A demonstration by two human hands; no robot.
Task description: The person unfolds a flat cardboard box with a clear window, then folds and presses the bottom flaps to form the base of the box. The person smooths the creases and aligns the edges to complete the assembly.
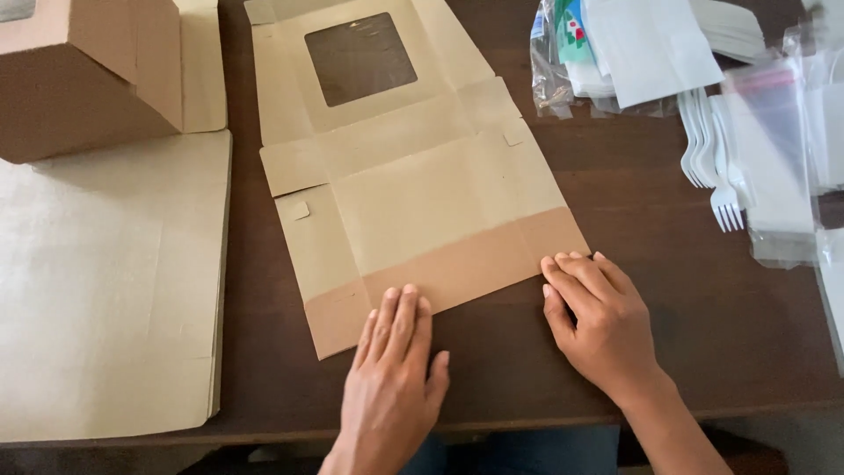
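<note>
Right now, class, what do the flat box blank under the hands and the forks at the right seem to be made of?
The flat box blank looks like matte brown cardboard: creased fold lines, with a clear, probably plastic-film window. The forks look like smooth white plastic, thin and uniform.

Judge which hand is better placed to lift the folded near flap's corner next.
Probably the right hand: its fingertips sit at the right corner of the folded flap on the flat box blank. The left hand lies flat mid-edge, pressing the fold.
</note>
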